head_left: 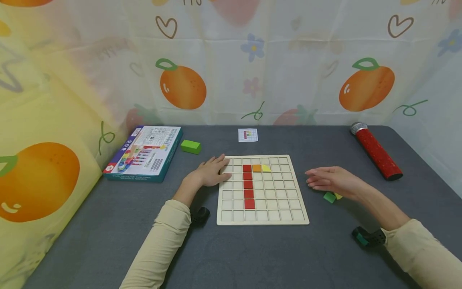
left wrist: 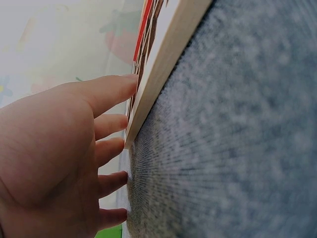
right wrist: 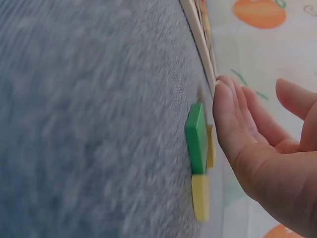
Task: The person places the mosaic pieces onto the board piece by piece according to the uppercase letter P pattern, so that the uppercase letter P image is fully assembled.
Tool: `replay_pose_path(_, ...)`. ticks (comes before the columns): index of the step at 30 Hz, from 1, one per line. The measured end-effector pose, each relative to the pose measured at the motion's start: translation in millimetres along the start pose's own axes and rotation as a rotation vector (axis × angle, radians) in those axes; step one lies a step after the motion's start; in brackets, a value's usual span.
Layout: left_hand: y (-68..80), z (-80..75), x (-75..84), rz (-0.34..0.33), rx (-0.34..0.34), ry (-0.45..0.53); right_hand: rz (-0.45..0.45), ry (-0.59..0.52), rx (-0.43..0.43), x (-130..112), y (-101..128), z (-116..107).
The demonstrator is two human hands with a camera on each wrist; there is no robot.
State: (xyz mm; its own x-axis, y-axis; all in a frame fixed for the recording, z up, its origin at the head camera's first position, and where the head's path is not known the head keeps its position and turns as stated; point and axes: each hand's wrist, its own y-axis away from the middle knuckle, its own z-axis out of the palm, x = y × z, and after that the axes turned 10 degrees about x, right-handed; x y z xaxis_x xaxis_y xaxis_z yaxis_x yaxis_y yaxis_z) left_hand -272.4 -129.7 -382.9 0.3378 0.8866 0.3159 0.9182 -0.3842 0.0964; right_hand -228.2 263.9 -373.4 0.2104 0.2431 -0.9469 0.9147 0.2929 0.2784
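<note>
A wooden grid board (head_left: 272, 195) lies flat on the grey table. A column of red squares (head_left: 248, 184) fills part of it, with an orange square (head_left: 256, 168) and a yellow square (head_left: 266, 168) beside the top one. My left hand (head_left: 209, 171) rests at the board's upper left edge, fingers spread and thumb on the rim. To the right of the board, my right hand (head_left: 333, 179) hovers with extended fingers and holds nothing. Close to it on the table are a green block (right wrist: 197, 139) and yellow blocks (right wrist: 200, 198), partly hidden by that hand in the head view.
At the left lies a flat printed box (head_left: 148, 154), with a bright green block (head_left: 191, 147) beside it. Behind the board is a small card (head_left: 248, 135) bearing a coloured grid pattern. A red microphone (head_left: 377, 153) lies at the right, and a fruit-print cloth (head_left: 223, 52) hangs behind the table.
</note>
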Motion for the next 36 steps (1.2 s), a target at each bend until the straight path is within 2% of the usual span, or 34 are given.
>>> replay_pose_path(14, -0.5, -2.3, 0.0, 0.007, -0.007, -0.002, -0.024, 0.224, 0.059, 6, 7, -17)
replay_pose_path(19, -0.8, -1.1, -0.8, 0.005, -0.011, 0.003, 0.002, 0.251, 0.069, 8, 8, -20)
replay_pose_path(28, 0.3, -1.4, -1.6, 0.009, -0.003, 0.011, -0.014, 0.271, 0.022, 9, 14, -26)
replay_pose_path(31, 0.8, -1.8, -1.0, 0.010, -0.007, 0.014, -0.023, 0.297, 0.020, 11, 16, -27)
replay_pose_path(36, 1.2, -2.4, -0.1, 0.006, -0.007, 0.017, -0.062, 0.400, 0.045, 12, 20, -28)
